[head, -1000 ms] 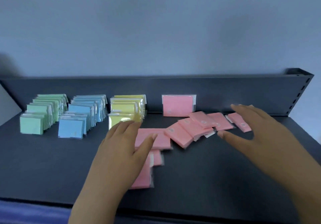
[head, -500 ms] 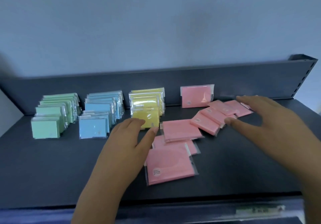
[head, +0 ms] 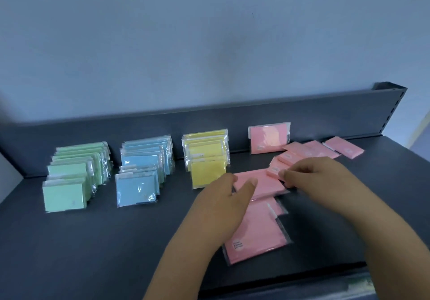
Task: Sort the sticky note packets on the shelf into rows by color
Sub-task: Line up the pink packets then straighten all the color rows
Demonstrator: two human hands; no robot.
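Observation:
On the dark shelf (head: 93, 253) stand upright rows of green packets (head: 67, 195), blue packets (head: 137, 190) and yellow packets (head: 207, 174). One pink packet (head: 267, 139) leans against the back panel. Several loose pink packets (head: 309, 152) lie fanned to its right. My left hand (head: 223, 204) holds the left end of a flat pink packet (head: 265, 184), thumb on top. My right hand (head: 321, 178) grips the packet's right end with curled fingers. Two more pink packets (head: 256, 237) lie flat under and in front of it, partly hidden by my left hand.
The shelf's raised back panel (head: 325, 118) runs behind all the rows, with a perforated upright post (head: 393, 104) at the right end. The shelf's front edge (head: 290, 285) lies just below my forearms. A pale wall rises behind.
My right hand has moved left from the fanned pink packets and curled onto the flat pink packet's right end. My left hand has shifted onto its left end. The view moved closer.

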